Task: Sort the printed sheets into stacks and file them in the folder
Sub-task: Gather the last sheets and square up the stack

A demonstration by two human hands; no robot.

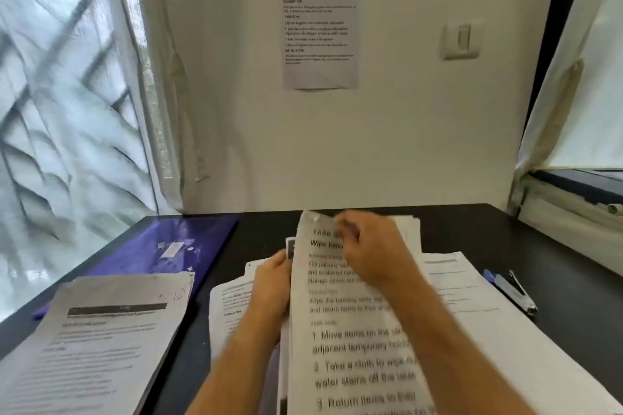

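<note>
A bundle of printed sheets (350,340) is raised in front of me at the table's middle, its top page headed "Wipe". My left hand (271,283) grips the bundle's left edge. My right hand (371,249) pinches the top sheet near its upper corner, which curls up. One sorted stack (101,337) lies at the left front. More sheets (455,283) are spread to the right under the bundle. The blue folder (161,249) lies flat at the back left, partly under the left stack.
The table (472,229) is black and runs to a white wall. A blue-and-silver stapler (510,290) lies at the right, near the right sheets. A printed notice (320,27) hangs on the wall. Windows flank both sides.
</note>
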